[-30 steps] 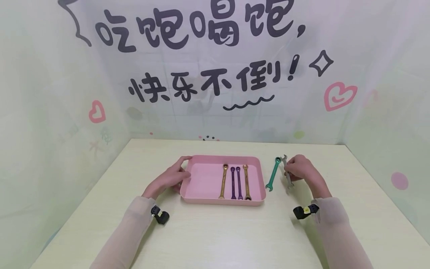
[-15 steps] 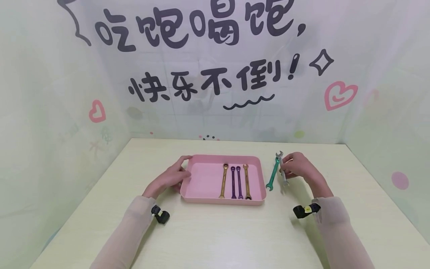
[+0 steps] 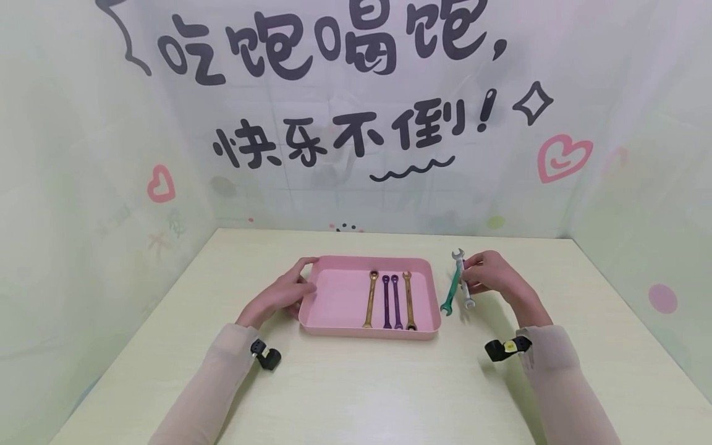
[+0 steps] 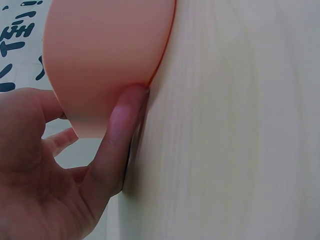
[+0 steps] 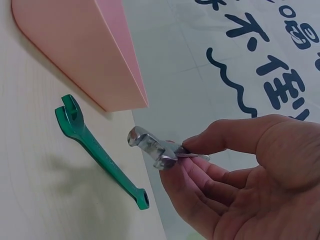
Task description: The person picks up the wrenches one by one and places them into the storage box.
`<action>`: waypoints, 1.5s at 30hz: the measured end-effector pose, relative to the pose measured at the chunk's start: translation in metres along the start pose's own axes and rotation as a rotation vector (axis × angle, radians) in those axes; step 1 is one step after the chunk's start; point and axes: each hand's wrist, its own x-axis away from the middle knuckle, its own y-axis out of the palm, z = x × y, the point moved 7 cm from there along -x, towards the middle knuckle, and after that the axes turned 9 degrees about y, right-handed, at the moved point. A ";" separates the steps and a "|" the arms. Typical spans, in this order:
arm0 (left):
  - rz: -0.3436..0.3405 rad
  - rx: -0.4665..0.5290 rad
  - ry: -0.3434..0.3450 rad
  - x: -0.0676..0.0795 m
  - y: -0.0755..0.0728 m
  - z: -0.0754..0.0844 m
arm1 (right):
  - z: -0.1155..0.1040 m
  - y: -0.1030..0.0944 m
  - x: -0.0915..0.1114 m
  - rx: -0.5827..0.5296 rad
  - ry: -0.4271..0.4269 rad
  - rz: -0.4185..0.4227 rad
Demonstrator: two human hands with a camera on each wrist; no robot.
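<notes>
My left hand point(image 3: 283, 293) holds the left end of a pink tray point(image 3: 336, 303), and in the left wrist view its thumb point(image 4: 125, 117) presses the outer wall near the table. To the right of the tray, my right hand point(image 3: 492, 273) pinches a silver open-end wrench point(image 5: 152, 149) between thumb and fingers, raised over the table. Beneath it lies a green combination wrench point(image 5: 102, 155), partly overlapped by the silver one in the head view. Inside the tray, two purple wrenches point(image 3: 386, 303) lie between a gold wrench point(image 3: 370, 300) and another gold wrench point(image 3: 409, 300).
The pale wood table point(image 3: 367, 389) runs up to a lettered backdrop point(image 3: 311, 204) behind the tray. The tray's raised right wall point(image 5: 75, 50) stands close to the green wrench. Both sleeves carry a small black wrist camera point(image 3: 500, 350).
My right hand has carried the silver wrench a little to the left, until it overlaps the green wrench in the head view. My left hand and the tray have stayed put.
</notes>
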 end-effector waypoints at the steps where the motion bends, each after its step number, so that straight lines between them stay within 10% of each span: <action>1: 0.001 0.000 0.001 0.000 0.000 0.000 | 0.000 0.000 0.000 -0.003 0.002 0.000; 45: 0.003 0.000 -0.002 0.000 0.000 0.001 | -0.003 0.004 0.000 -0.069 -0.011 -0.044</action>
